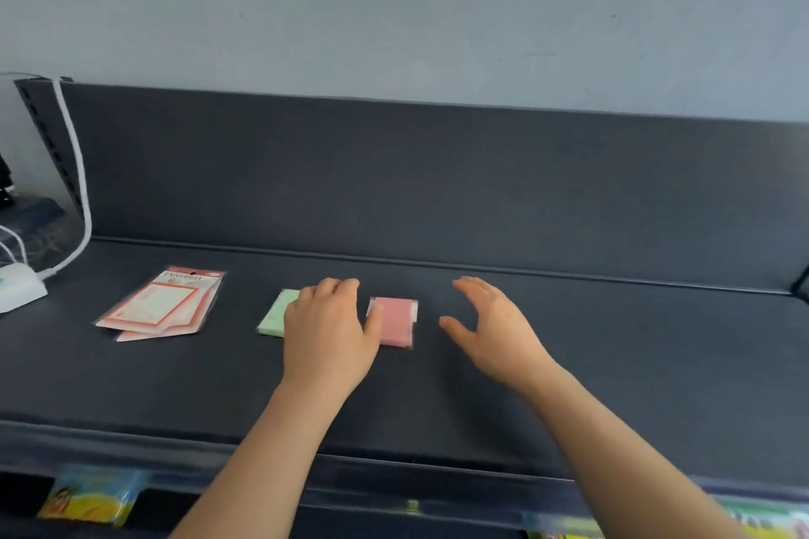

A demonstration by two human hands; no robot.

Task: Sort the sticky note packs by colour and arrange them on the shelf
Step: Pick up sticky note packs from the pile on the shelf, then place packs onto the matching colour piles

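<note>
Seems to be at the arranging step on the shelf (613, 363), with left grip (326, 333) released and flat over the green pack (273, 317), pink pack (396, 322) just right of its thumb, right grip (494, 328) released farther right; next probably needs squaring both packs in line.

Shop, stationery section. Dark metal display shelf (569, 363) with tall back panel (437, 171) and slotted upright (46, 131) at left; clear-sleeved packs (162, 304) with printed header cards lying on it; label rail (394, 479) along the front edge; bright packaged goods (92, 495) on the tier below.
</note>
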